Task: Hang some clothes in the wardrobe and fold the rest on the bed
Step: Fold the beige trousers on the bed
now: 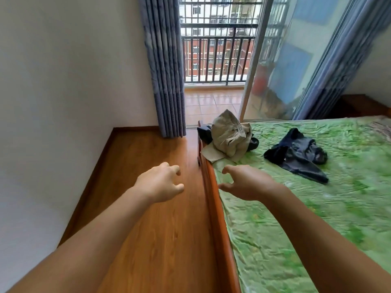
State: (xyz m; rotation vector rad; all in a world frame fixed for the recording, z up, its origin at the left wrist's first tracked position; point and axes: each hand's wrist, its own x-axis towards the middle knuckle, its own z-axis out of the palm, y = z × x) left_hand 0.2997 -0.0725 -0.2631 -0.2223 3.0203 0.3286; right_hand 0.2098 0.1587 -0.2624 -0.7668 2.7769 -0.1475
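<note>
A crumpled beige garment (229, 136) lies at the near corner of the bed (317, 208), partly over the wooden side rail, with a dark piece of cloth (204, 133) under it. A dark navy garment (298, 154) lies crumpled farther right on the green sheet. My left hand (160, 182) hovers over the wooden floor, fingers loosely curled, holding nothing. My right hand (245, 182) hovers over the bed's edge just short of the beige garment, fingers relaxed and empty. No wardrobe is in view.
The bed's orange wooden side rail (215, 208) runs between my hands. A white wall stands on the left. Blue curtains (165, 66) frame an open sliding glass door (275, 60) leading to a tiled balcony with a dark railing.
</note>
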